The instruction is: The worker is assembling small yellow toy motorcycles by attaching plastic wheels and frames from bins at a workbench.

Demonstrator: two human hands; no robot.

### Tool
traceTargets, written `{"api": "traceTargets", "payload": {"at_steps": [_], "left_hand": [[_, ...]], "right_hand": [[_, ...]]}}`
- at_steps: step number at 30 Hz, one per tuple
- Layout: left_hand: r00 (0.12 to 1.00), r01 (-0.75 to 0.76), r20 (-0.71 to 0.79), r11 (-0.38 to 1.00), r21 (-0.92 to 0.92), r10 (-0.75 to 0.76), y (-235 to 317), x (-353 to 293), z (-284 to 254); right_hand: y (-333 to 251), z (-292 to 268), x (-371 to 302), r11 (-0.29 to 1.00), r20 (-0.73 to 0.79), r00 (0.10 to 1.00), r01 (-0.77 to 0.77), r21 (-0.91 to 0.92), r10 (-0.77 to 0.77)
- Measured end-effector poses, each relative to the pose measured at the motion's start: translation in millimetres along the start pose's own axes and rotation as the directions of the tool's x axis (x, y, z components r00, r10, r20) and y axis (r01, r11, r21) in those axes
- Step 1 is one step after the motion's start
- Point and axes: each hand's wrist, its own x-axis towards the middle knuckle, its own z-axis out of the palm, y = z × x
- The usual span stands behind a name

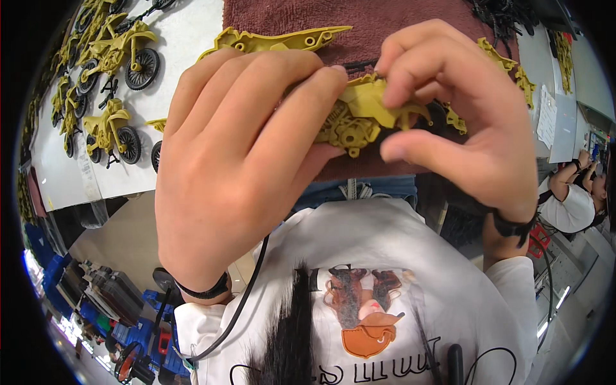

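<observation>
Between my two hands is a yellow-green toy motorcycle body point(367, 106), with moulded engine detail on its lower side. My left hand point(240, 141) wraps round its left end, the back of the hand hiding much of that part. At the other end, my right hand point(459, 109) curls with fingertips on the top of the body and the thumb below. A dark part, perhaps a wheel, shows behind the right fingers. Beyond my left hand a long yellow-green side part point(276, 42) with round holes lies on the brown towel point(385, 16).
Several assembled toy motorcycles point(112, 131) with black wheels stand on the white table point(186, 32) at left. More yellow-green parts point(525, 86) lie right of the towel. A heap of black parts point(500, 19) sits at the far right. Another person point(568, 202) is at the right edge.
</observation>
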Motion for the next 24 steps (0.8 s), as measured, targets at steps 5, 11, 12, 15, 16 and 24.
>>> {"api": "traceTargets", "payload": {"at_steps": [5,11,12,15,16,24], "left_hand": [[0.992,0.081,-0.089,0.994,-0.071,-0.087,-1,-3,10],[0.993,0.107,-0.052,0.993,-0.052,-0.11,-1,0,18],[0.992,0.109,-0.051,0.993,-0.053,-0.111,-1,-1,18],[0.988,0.139,-0.053,0.988,-0.066,-0.142,0,-3,18],[0.986,0.159,-0.043,0.985,-0.066,-0.162,0,-3,18],[0.972,0.235,-0.035,0.972,0.032,-0.233,10,-7,22]], "right_hand": [[4,6,2,0.973,-0.096,0.995,-0.011,-0.23,-0.012],[3,10,-1,0.874,-0.141,0.975,0.083,-0.479,-0.17],[7,13,-3,0.881,-0.171,0.972,0.065,-0.468,-0.162],[8,20,-8,0.865,-0.217,0.961,0.04,-0.501,-0.17],[8,22,-8,0.84,-0.231,0.955,0.035,-0.541,-0.188],[10,41,-18,0.833,-0.371,0.922,-0.116,-0.541,-0.112]]}}
